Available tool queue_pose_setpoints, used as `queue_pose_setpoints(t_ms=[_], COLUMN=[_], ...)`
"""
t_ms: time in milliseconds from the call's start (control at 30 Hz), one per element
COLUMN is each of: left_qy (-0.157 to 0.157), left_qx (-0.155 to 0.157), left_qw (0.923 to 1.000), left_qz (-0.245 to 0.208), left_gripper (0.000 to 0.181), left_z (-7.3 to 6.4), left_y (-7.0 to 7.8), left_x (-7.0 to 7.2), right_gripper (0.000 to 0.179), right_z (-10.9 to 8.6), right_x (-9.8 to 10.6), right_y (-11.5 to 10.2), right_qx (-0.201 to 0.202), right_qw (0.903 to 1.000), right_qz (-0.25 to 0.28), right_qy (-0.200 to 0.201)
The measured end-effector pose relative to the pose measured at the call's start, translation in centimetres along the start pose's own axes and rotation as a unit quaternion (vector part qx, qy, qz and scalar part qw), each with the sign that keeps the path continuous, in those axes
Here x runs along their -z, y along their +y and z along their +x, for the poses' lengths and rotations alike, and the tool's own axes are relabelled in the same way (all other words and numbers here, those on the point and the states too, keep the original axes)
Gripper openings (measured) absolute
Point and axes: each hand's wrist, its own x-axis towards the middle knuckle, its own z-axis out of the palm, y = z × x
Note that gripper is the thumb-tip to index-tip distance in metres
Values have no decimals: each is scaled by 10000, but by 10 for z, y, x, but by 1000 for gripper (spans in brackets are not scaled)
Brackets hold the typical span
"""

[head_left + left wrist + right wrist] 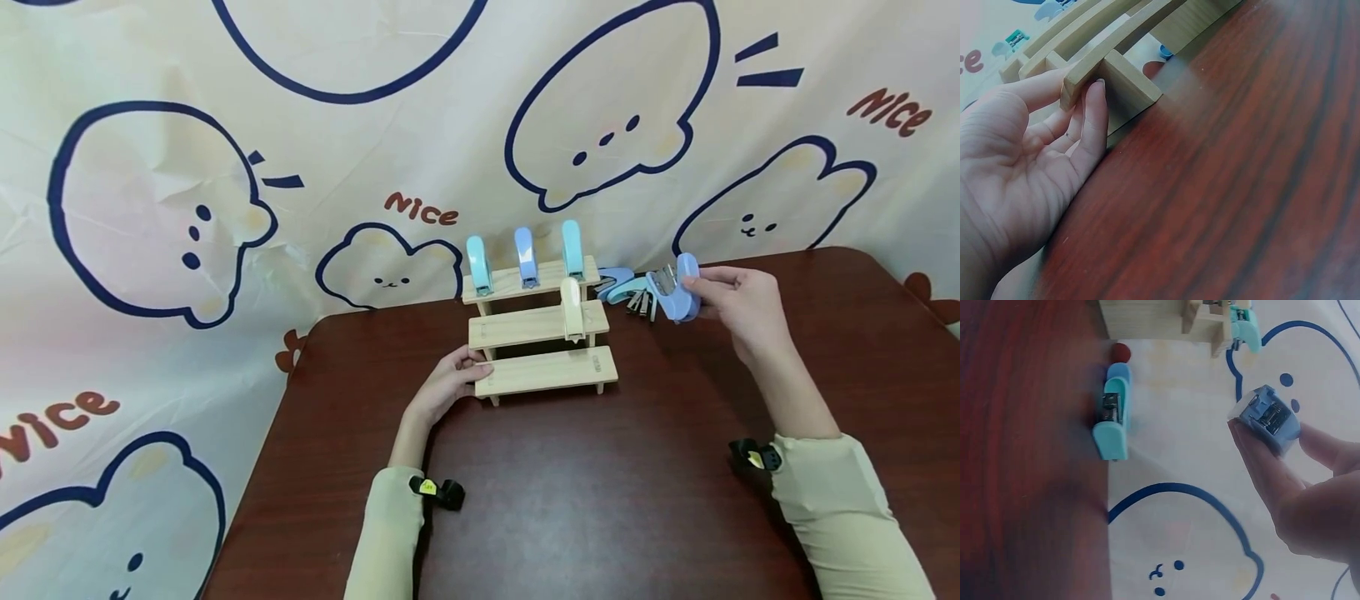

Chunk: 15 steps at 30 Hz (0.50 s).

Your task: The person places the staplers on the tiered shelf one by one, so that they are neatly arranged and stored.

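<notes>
My left hand [447,382] pinches the left end of the bottom step of a three-tier light wooden stand [547,372]. In the left wrist view the fingers [1094,119] go round the end of that board [1082,78]. Off to the stand's right, my right hand [750,312] holds a blue small stapler [681,287] in the air between thumb and fingers. The right wrist view shows this stapler [1270,420] end-on. On the top step stand a teal stapler [478,265], a blue one [527,257] and another teal one [572,248]. A cream stapler [572,308] stands on the middle step's right part.
Behind the held stapler, more blue and teal staplers [621,287] lie in a cluster on the table, partly hidden. The dark brown table [570,500] reaches back to a cartoon-printed cloth [405,142]. Each forearm wears a black wrist camera [450,493].
</notes>
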Motion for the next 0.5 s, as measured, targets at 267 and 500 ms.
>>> queue_pose_setpoints(t_ms=[267, 500], left_qy=[-24, 19], left_qx=[-1, 15], left_qw=[10000, 10000], left_qz=[19, -13], left_gripper=[15, 14], left_z=[1, 1], left_y=[-1, 0], left_x=[0, -1], right_gripper=[50, 53], right_z=[-7, -11], right_x=[-5, -14], right_y=[-15, -24], right_qx=[311, 388], right_qw=[9984, 9976], right_qz=[412, 497], right_qy=[239, 298])
